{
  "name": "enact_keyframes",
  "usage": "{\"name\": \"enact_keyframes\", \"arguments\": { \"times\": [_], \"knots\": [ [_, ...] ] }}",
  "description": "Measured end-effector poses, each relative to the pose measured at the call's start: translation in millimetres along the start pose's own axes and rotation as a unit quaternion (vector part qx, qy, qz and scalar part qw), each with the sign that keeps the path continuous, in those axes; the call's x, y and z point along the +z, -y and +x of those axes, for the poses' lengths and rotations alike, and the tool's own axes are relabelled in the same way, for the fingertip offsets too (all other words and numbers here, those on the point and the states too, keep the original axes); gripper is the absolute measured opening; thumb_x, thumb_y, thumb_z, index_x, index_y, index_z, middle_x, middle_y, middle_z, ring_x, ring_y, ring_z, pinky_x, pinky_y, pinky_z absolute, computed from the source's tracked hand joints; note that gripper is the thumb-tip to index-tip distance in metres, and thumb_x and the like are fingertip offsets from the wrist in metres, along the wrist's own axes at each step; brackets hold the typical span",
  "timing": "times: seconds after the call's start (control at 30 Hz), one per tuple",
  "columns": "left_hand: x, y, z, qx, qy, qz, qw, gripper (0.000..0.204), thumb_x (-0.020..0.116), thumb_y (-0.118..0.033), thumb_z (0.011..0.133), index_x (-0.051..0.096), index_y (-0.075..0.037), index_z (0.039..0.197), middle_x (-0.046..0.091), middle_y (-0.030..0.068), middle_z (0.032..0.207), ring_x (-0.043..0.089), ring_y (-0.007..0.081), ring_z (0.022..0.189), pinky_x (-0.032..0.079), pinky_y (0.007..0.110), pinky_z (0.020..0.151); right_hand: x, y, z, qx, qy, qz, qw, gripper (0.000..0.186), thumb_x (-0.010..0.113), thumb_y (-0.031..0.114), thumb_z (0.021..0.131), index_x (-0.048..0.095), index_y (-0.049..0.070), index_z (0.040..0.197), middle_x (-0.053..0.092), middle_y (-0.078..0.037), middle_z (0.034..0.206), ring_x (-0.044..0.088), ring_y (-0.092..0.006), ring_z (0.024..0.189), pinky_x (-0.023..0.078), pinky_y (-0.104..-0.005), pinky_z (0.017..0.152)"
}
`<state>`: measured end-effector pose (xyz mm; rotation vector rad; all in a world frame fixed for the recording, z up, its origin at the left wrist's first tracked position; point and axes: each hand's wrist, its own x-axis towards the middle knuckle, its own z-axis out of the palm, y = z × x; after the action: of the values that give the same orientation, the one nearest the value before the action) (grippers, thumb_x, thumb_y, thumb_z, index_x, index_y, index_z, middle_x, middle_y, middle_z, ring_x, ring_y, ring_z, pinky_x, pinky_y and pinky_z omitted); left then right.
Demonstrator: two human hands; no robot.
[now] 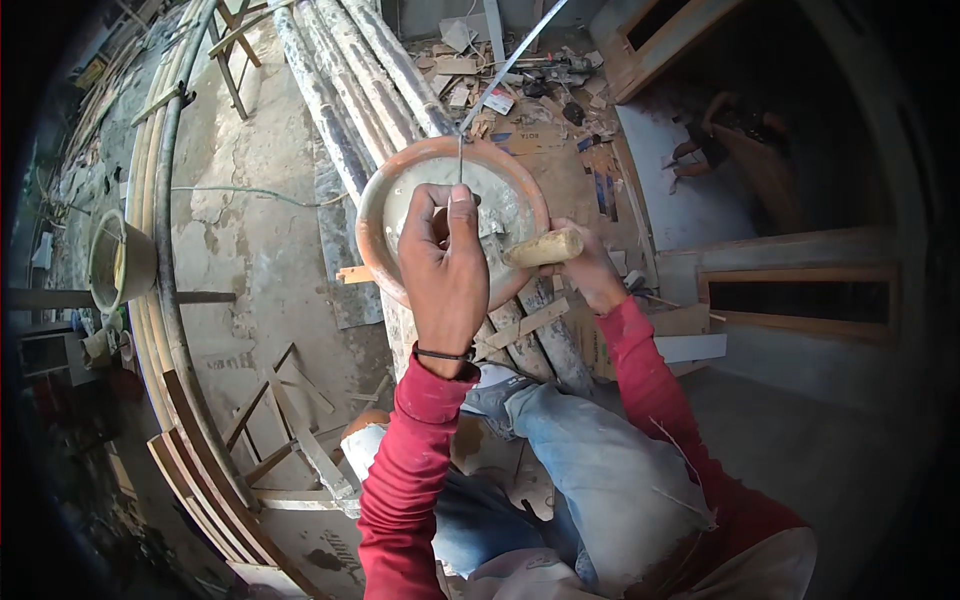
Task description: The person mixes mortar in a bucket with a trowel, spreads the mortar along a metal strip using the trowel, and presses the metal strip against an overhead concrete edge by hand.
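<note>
Poles [360,80]: running side by side.
Orange basin [371,225]: showing over the poles, holding grey mix [497,212].
Left hand [447,262]: pinching, thumb against fingers.
Right hand [592,268]: half-curling at basin's right rim, hold unclear.
Wooden handle [545,249]: crossing that rim.
Wire [460,163]: rising from left pinch.

Grey concrete floor [250,240] palely lit | right side deeply shadowed | centre sharp | long grey pole [164,230] fisheye-bowed | rim black
</note>
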<state>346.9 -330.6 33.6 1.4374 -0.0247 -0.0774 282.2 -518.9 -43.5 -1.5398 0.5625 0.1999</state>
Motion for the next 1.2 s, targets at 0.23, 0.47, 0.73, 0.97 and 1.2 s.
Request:
{"name": "enact_keyframes", "arguments": {
  "times": [0.23, 0.47, 0.73, 0.97, 1.2],
  "knots": [
    [-27.5, 19.0, 16.4, -0.067, -0.008, -0.029, 0.997, 0.024, 0.053, -0.028, 0.099, 0.054, -0.008, 0.085, 0.046, -0.0047, 0.066, 0.032, 0.0003, 0.053, 0.023, 0.019, 0.045, 38.1, 7.7, -20.6, -0.334, -0.068, -0.257, 0.904, 0.073, 0.075, 0.019, 0.076, 0.036, 0.006, 0.135, 0.036, -0.015, 0.136, 0.036, -0.0272, 0.126, 0.031, -0.0409, 0.104],
    [-108.7, 94.9, 74.2, 0.012, -0.089, 0.233, 0.968, 0.03, 0.057, -0.032, 0.096, 0.061, -0.003, 0.088, 0.053, -0.0008, 0.062, 0.047, 0.0077, 0.056, 0.04, 0.026, 0.053, 104.5, 16.7, 19.4, -0.351, -0.132, -0.011, 0.927, 0.024, 0.068, 0.014, 0.085, 0.051, 0.004, 0.072, 0.048, 0.002, 0.063, 0.041, -0.005, 0.061, 0.036, -0.0246, 0.054],
    [-142.9, 134.9, 46.9, -0.278, -0.008, 0.187, 0.942, 0.056, 0.055, -0.061, 0.087, 0.062, -0.009, 0.106, 0.065, 0.0022, 0.095, 0.063, 0.0132, 0.076, 0.046, 0.031, 0.066, 84.9, 83.7, 23.7, -0.322, -0.044, 0.143, 0.935, 0.026, 0.063, 0.013, 0.089, 0.053, 0.004, 0.067, 0.048, 0.003, 0.055, 0.042, -0.0066, 0.047, 0.036, -0.0243, 0.045],
    [-120.9, 138.7, 16.5, -0.284, 0.008, -0.074, 0.956, 0.035, 0.049, -0.047, 0.096, 0.051, -0.016, 0.113, 0.054, -0.0013, 0.112, 0.055, 0.0167, 0.1, 0.05, 0.045, 0.083, 107.0, 131.1, 48.4, -0.388, -0.13, 0.192, 0.892, 0.033, 0.061, 0.017, 0.092, 0.045, 0.007, 0.065, 0.042, 0.0, 0.053, 0.041, -0.0083, 0.044, 0.036, -0.0261, 0.042],
    [-120.1, 145.5, 15.3, -0.272, -0.049, -0.149, 0.949, 0.021, 0.049, -0.033, 0.098, 0.052, -0.015, 0.108, 0.052, -0.0016, 0.107, 0.054, 0.0178, 0.096, 0.052, 0.043, 0.08, 140.1, 42.2, 97.5, -0.252, 0.047, 0.142, 0.956, 0.033, 0.059, 0.006, 0.088, 0.043, 0.008, 0.059, 0.042, 0.001, 0.051, 0.038, -0.0073, 0.041, 0.034, -0.0262, 0.041]
  ]
}}
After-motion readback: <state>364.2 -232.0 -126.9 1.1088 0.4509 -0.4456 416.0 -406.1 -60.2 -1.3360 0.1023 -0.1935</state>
